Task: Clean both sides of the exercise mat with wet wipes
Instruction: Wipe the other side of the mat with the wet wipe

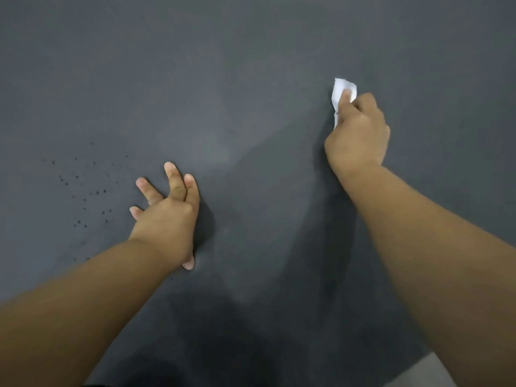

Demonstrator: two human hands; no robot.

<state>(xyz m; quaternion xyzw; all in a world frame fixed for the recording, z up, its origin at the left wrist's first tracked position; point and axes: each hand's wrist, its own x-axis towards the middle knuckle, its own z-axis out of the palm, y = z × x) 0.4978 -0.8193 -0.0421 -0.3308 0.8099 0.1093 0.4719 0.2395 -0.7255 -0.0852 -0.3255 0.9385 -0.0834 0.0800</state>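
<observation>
A dark grey exercise mat (251, 79) fills nearly the whole view. My right hand (358, 129) grips a crumpled white wet wipe (343, 89) and holds it against the mat at the upper right; the wipe sticks out past my fingers. My left hand (167, 213) rests flat on the mat at centre left, fingers spread and straight. A darker, damp-looking band runs on the mat from my right hand down toward me.
Several small dark spots (83, 191) dot the mat left of my left hand. A patch of light floor (424, 372) shows past the mat's edge at the bottom right.
</observation>
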